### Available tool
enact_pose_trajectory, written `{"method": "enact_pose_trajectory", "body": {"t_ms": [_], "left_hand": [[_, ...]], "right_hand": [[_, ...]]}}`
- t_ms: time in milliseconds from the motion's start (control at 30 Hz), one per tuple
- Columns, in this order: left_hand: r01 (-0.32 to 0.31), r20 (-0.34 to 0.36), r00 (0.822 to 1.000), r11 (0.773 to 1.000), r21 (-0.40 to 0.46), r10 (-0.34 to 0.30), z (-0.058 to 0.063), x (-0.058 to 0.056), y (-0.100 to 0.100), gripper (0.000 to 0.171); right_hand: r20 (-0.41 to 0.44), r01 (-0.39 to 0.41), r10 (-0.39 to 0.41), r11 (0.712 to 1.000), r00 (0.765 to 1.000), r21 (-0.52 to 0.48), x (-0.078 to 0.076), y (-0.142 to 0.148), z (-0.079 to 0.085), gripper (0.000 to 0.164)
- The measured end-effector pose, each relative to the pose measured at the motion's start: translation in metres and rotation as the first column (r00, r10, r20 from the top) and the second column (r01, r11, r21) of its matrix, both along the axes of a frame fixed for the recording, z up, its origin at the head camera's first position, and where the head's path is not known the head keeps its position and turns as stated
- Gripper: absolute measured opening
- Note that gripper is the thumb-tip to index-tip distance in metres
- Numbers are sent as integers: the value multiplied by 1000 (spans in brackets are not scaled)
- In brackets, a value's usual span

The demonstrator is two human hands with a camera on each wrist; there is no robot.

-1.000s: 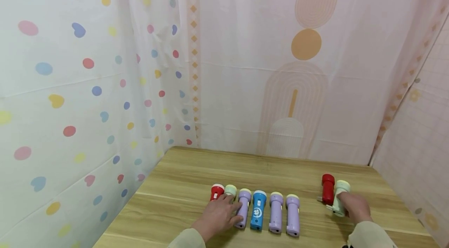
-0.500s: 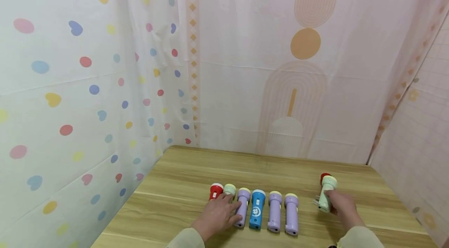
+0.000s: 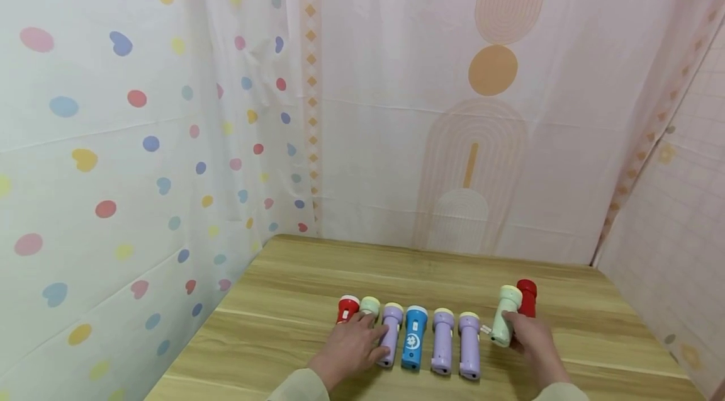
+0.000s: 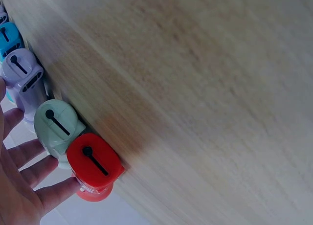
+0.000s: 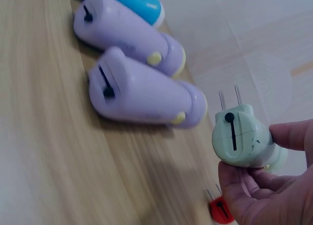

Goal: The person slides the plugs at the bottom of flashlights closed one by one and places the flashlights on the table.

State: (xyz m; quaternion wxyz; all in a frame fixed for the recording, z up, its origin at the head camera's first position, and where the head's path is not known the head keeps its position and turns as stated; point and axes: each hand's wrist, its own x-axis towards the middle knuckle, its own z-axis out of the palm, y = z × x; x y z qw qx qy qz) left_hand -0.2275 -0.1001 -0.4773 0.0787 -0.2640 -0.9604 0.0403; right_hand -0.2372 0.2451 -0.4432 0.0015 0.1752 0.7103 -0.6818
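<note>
My right hand (image 3: 535, 341) pinches a pale green flashlight (image 5: 247, 139) between thumb and fingers, apart from the row to its left. Two metal prongs (image 5: 238, 94) stick out near its tail end. Behind that hand lies a red flashlight (image 3: 528, 295), partly hidden. My left hand (image 3: 351, 344) rests with spread fingers over the left end of the row, touching a red flashlight (image 4: 95, 159), another pale green flashlight (image 4: 56, 124) and a purple flashlight (image 3: 392, 328). In the head view that hand hides the lower parts of the red and green ones.
To the right of my left hand, a blue flashlight (image 3: 415, 332) and two more purple flashlights, one inner (image 3: 443, 338) and one at the end (image 3: 469, 344), lie side by side on the wooden table (image 3: 362, 262). Patterned curtains (image 3: 385, 136) hang around the table's back and sides.
My right hand has taken the pale green flashlight from the red one's right side and carried it left across it, toward the row. The left hand stays in place.
</note>
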Motion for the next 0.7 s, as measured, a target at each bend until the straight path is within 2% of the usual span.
{"method": "enact_pose_trajectory", "body": {"t_ms": [300, 533, 700], "left_hand": [[7, 7, 1000, 1000, -1, -7, 3, -1, -1, 51], [3, 1, 1000, 1000, -21, -3, 6, -2, 1, 50], [27, -42, 999, 1000, -3, -27, 8, -2, 5, 45]], "right_hand": [[-36, -1, -1, 998, 999, -60, 5, -17, -7, 42], [-28, -1, -1, 998, 1000, -67, 7, -24, -5, 40], [-38, -29, 27, 998, 999, -58, 11, -32, -4, 39]]}}
